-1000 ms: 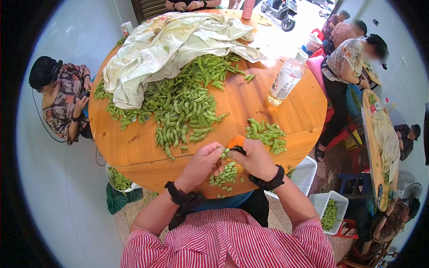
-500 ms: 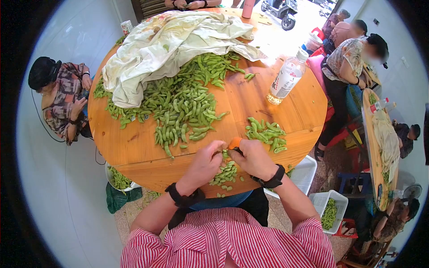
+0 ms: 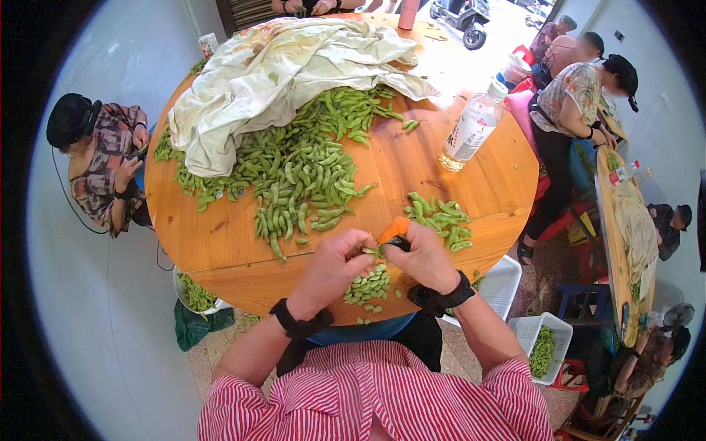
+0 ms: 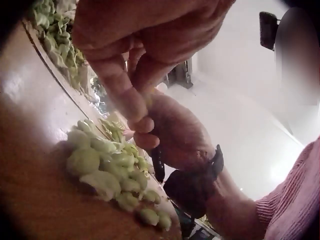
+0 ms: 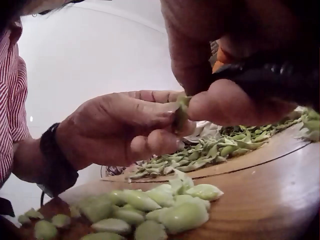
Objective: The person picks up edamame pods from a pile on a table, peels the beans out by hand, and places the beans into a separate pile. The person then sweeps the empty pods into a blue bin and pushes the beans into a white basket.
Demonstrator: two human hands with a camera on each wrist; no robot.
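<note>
Between the two hands is a small green pod [image 3: 373,251], [image 5: 181,115], which the left hand [image 3: 340,259], [image 5: 117,122] pinches between thumb and fingers. Close on its right, the right hand [image 3: 426,259], [image 4: 180,132] has its fingers curled round an orange and black tool [image 3: 395,228], [image 5: 225,56]; its thumb touches the pod in the right wrist view. Just below the hands, shelled beans [image 3: 368,287], [image 4: 110,170], [image 5: 182,215] lie piled near the table edge. Seen from the left wrist, the left hand [image 4: 145,40] hides the pod.
On the round table [image 3: 220,272] lie a large pod heap [image 3: 305,176] partly under a pale cloth [image 3: 257,88], a smaller pod pile [image 3: 441,220] and a bottle [image 3: 471,132]. White baskets [image 3: 543,349] stand below at right. Another person [image 3: 103,162] sits at left.
The fingers of both hands have shifted over the bean pile, and a green pod now shows more plainly between them. The orange part of the tool has tilted upward in the right hand.
</note>
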